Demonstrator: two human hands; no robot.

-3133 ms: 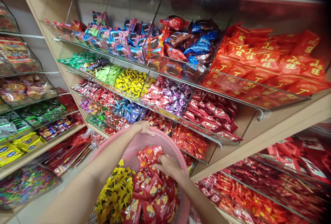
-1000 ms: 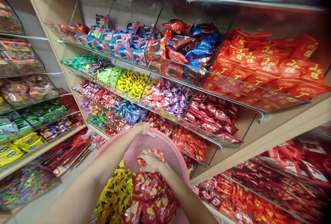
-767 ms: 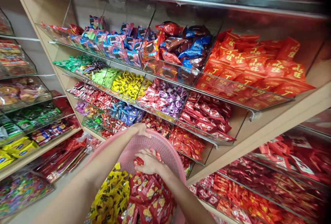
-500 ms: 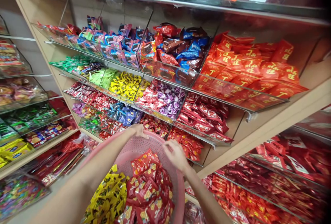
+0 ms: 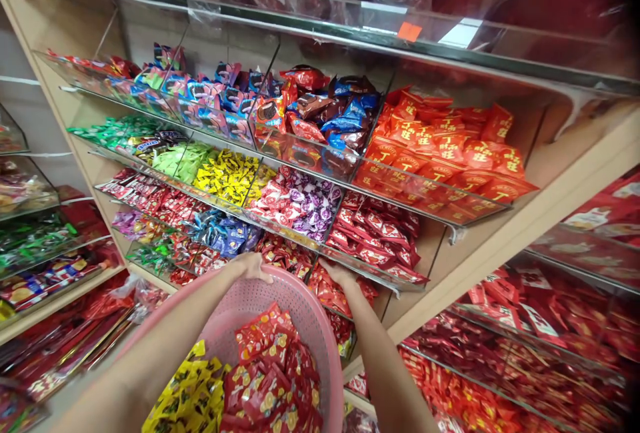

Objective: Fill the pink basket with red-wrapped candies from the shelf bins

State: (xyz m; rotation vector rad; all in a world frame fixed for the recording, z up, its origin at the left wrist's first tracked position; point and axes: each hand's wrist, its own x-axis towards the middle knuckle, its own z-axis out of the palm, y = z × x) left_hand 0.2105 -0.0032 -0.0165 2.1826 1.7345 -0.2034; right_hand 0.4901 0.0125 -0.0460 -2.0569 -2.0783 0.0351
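A pink plastic basket (image 5: 301,288) with a perforated wall fills the lower middle of the head view. Yellow-wrapped candies (image 5: 187,390) lie on its left side and red packets with orange-slice prints (image 5: 273,380) on its right. My left hand (image 5: 254,266) is curled over the basket's far rim, gripping it. Beyond the rim, to the right, my right hand (image 5: 337,273) reaches into the lower shelf bin of red candy packets (image 5: 327,290). Its fingertips are hidden among the packets, so I cannot make out whether anything is in them.
Shelves with clear fronts hold orange-red packets (image 5: 440,146), cookie packs (image 5: 320,110), yellow candies (image 5: 227,174) and purple-and-white candies (image 5: 313,206). A wooden divider (image 5: 480,266) slants along the right, with more red packets beyond. Other shelves stand at the left.
My right hand has moved from above the basket's rim forward into the bin of red packets. The shelves and basket sit further left in view. My left hand still holds the rim.
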